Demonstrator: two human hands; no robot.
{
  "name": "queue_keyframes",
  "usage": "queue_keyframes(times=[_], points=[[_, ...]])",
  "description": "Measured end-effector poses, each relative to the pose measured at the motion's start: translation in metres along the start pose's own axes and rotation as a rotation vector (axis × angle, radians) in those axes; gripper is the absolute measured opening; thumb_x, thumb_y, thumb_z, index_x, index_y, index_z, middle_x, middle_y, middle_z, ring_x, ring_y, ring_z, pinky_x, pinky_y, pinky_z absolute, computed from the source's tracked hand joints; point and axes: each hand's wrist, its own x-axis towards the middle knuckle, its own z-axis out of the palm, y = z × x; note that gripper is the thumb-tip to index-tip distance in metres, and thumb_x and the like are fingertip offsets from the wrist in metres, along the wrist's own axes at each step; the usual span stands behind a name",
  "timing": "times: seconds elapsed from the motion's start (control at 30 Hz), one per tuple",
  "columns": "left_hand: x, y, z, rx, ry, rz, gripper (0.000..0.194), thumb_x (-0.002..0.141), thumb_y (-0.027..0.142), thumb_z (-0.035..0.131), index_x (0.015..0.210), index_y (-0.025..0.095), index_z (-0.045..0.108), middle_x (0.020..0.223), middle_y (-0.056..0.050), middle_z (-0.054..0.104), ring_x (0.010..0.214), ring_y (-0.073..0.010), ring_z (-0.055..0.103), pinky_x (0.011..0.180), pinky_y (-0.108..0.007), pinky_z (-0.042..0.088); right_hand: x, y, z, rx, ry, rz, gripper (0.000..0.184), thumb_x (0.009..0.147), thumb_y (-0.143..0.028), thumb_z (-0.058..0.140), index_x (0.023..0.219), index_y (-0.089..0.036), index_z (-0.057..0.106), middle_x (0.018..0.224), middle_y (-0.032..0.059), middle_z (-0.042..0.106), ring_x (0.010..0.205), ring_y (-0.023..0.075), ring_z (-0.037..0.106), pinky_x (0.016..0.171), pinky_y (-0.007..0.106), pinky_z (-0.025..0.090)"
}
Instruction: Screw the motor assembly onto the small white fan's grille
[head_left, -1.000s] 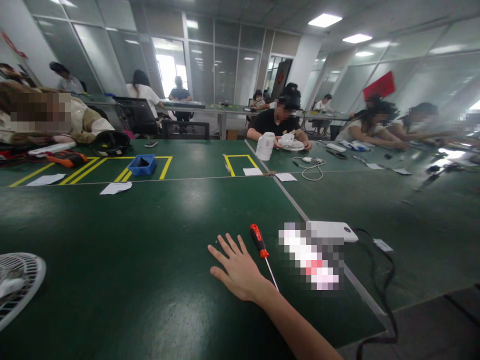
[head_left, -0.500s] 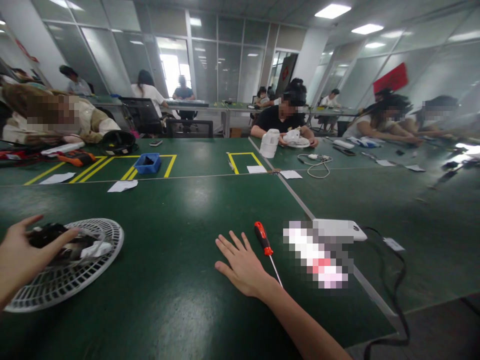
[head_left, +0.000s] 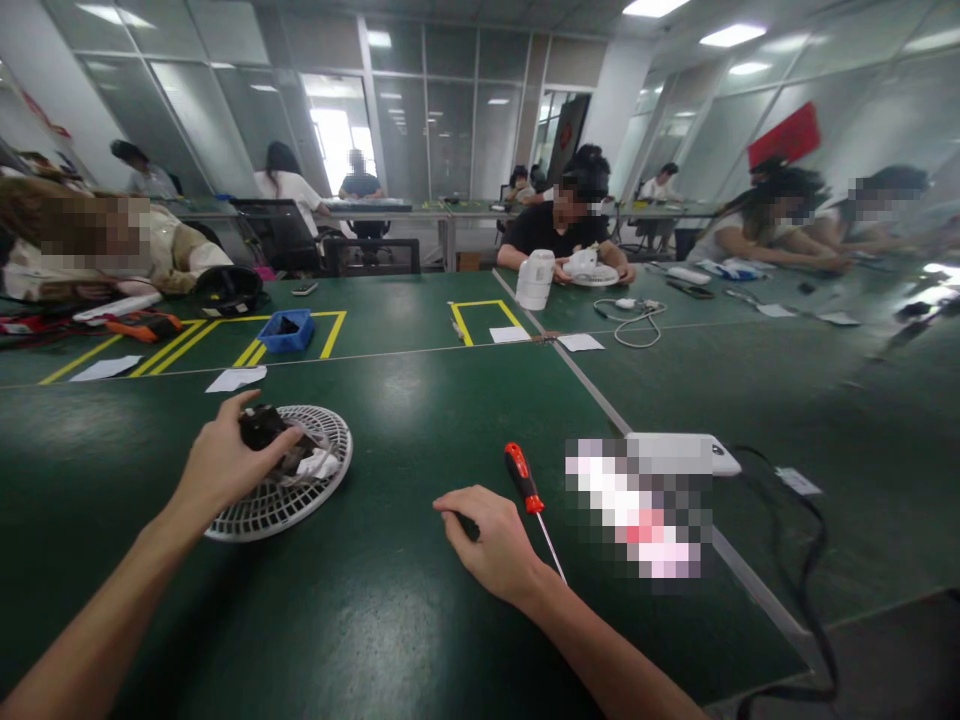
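Note:
My left hand (head_left: 229,460) is closed round a dark fan motor (head_left: 262,425), its thumb and fingers on either side. The motor sits on a white round fan grille (head_left: 334,465) with a pale crumpled piece (head_left: 319,463) beside it. To the right, my right hand (head_left: 491,540) rests low at the green table (head_left: 397,610) with fingers curled and thumb drawn near them. Whatever lies between those fingertips, if anything, is too small or hidden to make out. A screwdriver (head_left: 523,478) with a red and black handle lies just right of that hand, its shaft passing near the wrist.
A blurred-out phone-like patch (head_left: 630,510) and a white device (head_left: 679,453) with a black cable (head_left: 821,560) lie right. Farther off are a blue bin (head_left: 286,330), paper slips (head_left: 236,379), a white fan base (head_left: 535,280) and a co-worker (head_left: 559,235) handling white fan parts.
My left hand has come into view and brought the grille with the motor rightward, closer to the middle. My right hand has gone from spread flat to curled fingers.

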Motion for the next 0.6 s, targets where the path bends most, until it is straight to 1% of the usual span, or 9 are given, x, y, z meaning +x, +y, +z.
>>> queue_keyframes(times=[0.03, 0.1, 0.2, 0.3, 0.37, 0.47, 0.6], points=[[0.000, 0.011, 0.002, -0.011, -0.029, -0.015, 0.085, 0.084, 0.064, 0.062, 0.149, 0.014, 0.042, 0.138, -0.022, 0.061, 0.127, -0.0425, 0.060, 0.106, -0.059, 0.049, 0.000, 0.000, 0.000, 0.006, 0.004, -0.010, 0.024, 0.092, -0.010, 0.057, 0.102, -0.021, 0.077, 0.099, 0.0069, 0.081, 0.090, 0.0192, 0.075, 0.085, 0.033, 0.059], [0.002, 0.028, 0.009, -0.040, -0.058, 0.013, 0.081, 0.084, 0.062, 0.062, 0.149, 0.016, 0.044, 0.139, -0.020, 0.060, 0.131, -0.0412, 0.057, 0.110, -0.057, 0.046, -0.001, -0.001, 0.001, 0.011, 0.017, -0.023, 0.024, 0.091, -0.008, 0.058, 0.100, -0.021, 0.076, 0.097, 0.0065, 0.080, 0.088, 0.0188, 0.075, 0.084, 0.032, 0.059], [0.005, 0.045, 0.023, -0.099, -0.055, 0.074, 0.079, 0.082, 0.061, 0.064, 0.146, 0.017, 0.049, 0.137, -0.019, 0.062, 0.130, -0.0396, 0.058, 0.110, -0.055, 0.047, -0.001, -0.001, 0.003, 0.013, 0.029, -0.035, 0.023, 0.090, -0.007, 0.059, 0.097, -0.020, 0.076, 0.094, 0.0067, 0.080, 0.087, 0.0188, 0.074, 0.083, 0.032, 0.059], [0.006, 0.060, 0.036, -0.139, -0.048, 0.120, 0.081, 0.080, 0.062, 0.066, 0.145, 0.017, 0.051, 0.137, -0.019, 0.063, 0.131, -0.0392, 0.058, 0.110, -0.053, 0.047, 0.000, -0.002, 0.003, 0.015, 0.029, -0.041, 0.022, 0.090, -0.007, 0.059, 0.096, -0.020, 0.075, 0.093, 0.0063, 0.079, 0.086, 0.0186, 0.073, 0.082, 0.032, 0.058], [0.004, 0.072, 0.043, -0.162, -0.055, 0.157, 0.085, 0.079, 0.063, 0.066, 0.148, 0.016, 0.049, 0.139, -0.019, 0.062, 0.133, -0.0395, 0.056, 0.111, -0.053, 0.046, 0.000, -0.002, 0.004, 0.018, 0.024, -0.039, 0.022, 0.090, -0.007, 0.059, 0.096, -0.021, 0.074, 0.093, 0.0062, 0.079, 0.086, 0.0186, 0.073, 0.082, 0.031, 0.058], [-0.002, 0.091, 0.050, -0.213, -0.075, 0.256, 0.092, 0.079, 0.064, 0.067, 0.152, 0.014, 0.045, 0.145, -0.021, 0.058, 0.135, -0.0402, 0.053, 0.113, -0.055, 0.044, 0.001, -0.001, 0.005, 0.017, 0.012, -0.033, 0.022, 0.089, -0.006, 0.059, 0.096, -0.020, 0.074, 0.092, 0.0063, 0.078, 0.085, 0.0186, 0.072, 0.080, 0.031, 0.057], [-0.011, 0.113, 0.056, -0.319, -0.153, 0.383, 0.104, 0.078, 0.063, 0.071, 0.160, 0.013, 0.031, 0.144, -0.023, 0.058, 0.132, -0.0408, 0.056, 0.110, -0.058, 0.046, 0.001, 0.005, 0.008, -0.014, -0.038, 0.025, 0.022, 0.087, -0.004, 0.059, 0.093, -0.020, 0.073, 0.089, 0.0055, 0.076, 0.080, 0.0181, 0.069, 0.076, 0.030, 0.054]])
